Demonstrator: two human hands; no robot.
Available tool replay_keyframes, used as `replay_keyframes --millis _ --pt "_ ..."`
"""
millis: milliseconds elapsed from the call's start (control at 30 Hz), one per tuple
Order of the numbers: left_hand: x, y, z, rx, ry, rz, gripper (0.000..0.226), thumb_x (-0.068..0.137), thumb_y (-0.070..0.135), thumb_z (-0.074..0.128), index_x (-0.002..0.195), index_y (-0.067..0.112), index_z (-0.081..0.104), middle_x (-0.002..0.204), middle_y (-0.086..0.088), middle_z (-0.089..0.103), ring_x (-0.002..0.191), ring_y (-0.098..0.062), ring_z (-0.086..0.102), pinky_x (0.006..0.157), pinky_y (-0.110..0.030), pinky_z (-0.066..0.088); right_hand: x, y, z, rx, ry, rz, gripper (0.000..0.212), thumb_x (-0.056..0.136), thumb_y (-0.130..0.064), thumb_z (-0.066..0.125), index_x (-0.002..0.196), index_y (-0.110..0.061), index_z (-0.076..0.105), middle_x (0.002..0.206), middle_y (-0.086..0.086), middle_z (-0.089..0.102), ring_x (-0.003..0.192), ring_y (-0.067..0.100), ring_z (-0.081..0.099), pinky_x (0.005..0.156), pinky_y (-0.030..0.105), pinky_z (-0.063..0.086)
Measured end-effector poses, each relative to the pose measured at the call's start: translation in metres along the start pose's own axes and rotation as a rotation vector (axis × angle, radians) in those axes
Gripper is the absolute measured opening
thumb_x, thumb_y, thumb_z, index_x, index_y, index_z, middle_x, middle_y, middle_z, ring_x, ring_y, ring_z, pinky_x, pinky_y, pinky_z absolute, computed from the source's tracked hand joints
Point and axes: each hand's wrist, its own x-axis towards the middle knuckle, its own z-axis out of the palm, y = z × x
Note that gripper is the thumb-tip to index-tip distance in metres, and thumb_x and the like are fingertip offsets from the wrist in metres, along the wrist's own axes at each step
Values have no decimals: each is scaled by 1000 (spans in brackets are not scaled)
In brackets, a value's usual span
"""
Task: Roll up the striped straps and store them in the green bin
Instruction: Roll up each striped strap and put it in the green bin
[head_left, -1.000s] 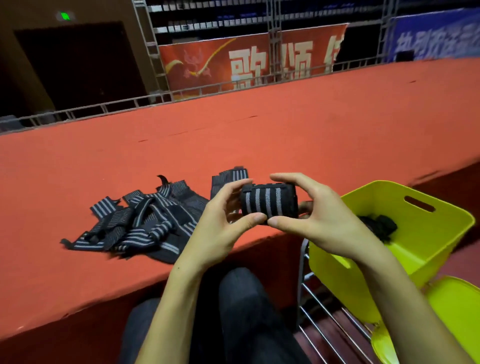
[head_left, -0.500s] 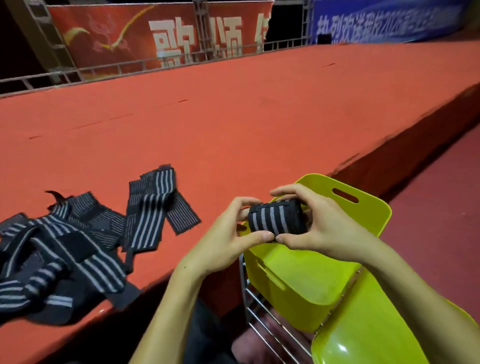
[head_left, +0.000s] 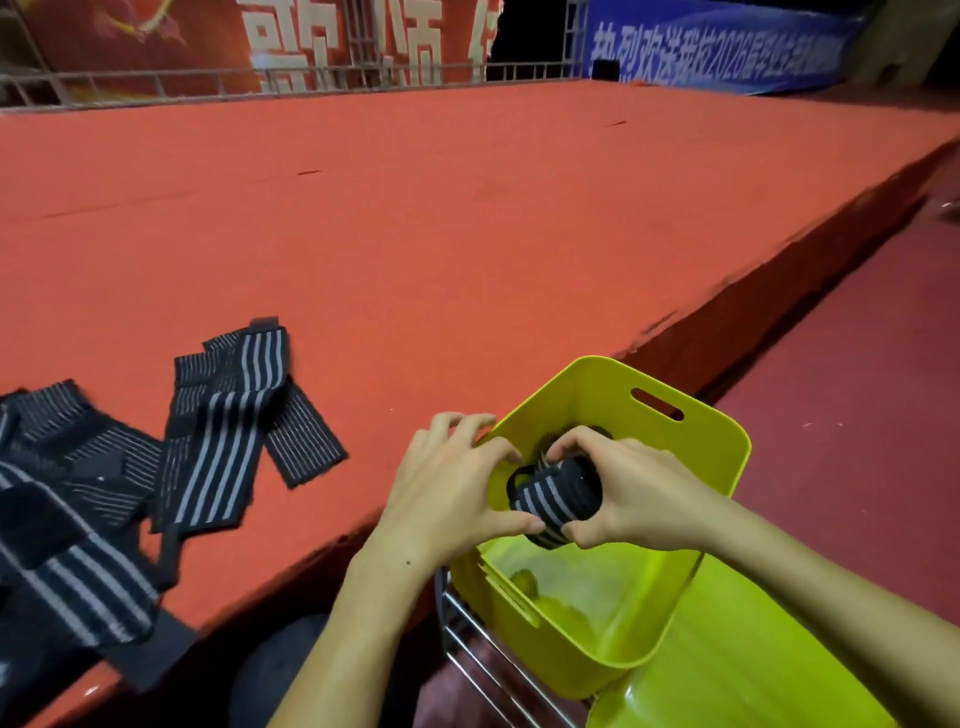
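A rolled black strap with grey stripes (head_left: 558, 496) is held over the open top of the green bin (head_left: 691, 452). My left hand (head_left: 447, 488) grips its left end and my right hand (head_left: 631, 496) grips its right end, thumbs underneath. Another dark strap shows just behind the roll, inside the bin. A pile of unrolled striped straps (head_left: 130, 467) lies on the red platform (head_left: 467, 234) to the left, near its front edge.
The bin rests on a metal wire rack (head_left: 488, 654) beside a yellow-green plastic seat (head_left: 753, 670). The platform's front edge runs diagonally past the bin. Lower dark red floor (head_left: 857, 415) lies to the right. Railings and banners stand at the back.
Both hands carried the rolled strap rightward and down from above the platform edge to over the bin's opening. The view turned right, pushing the strap pile toward the left edge.
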Motion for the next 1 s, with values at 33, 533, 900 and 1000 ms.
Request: replay_keyframes --millis 33,533,900,1000 --pt "0 -1 0 -12 8 -6 76 76 87 68 138 43 62 166 11 38 150 -19 26 115 -41 33 5 2 3 -20 -18 15 78 71 -59 82 137 -43 42 119 -20 60 105 12 60 74 34 43" --pt "-23 -28 1 -244 279 -8 57 82 84 60 123 44 68 151 20 54 139 -12 46 106 -40 43 68 7 46 -83 -88 93 81 70 -47 91 136 -28 47 119 1 55 110 27 60 77 36 48" --pt "-33 -35 4 -341 252 -2 55 80 84 63 120 47 69 148 26 53 136 -6 47 108 -44 48 77 6 58 -292 -23 64 80 73 -57 86 133 -22 48 128 -4 67 114 25 68 71 36 44" --pt "-36 -36 6 -338 246 -3 56 80 85 63 121 47 69 147 27 53 135 -5 47 106 -45 50 81 5 63 -358 -24 72 75 75 -61 85 125 -18 49 124 0 68 111 29 69 68 37 41"
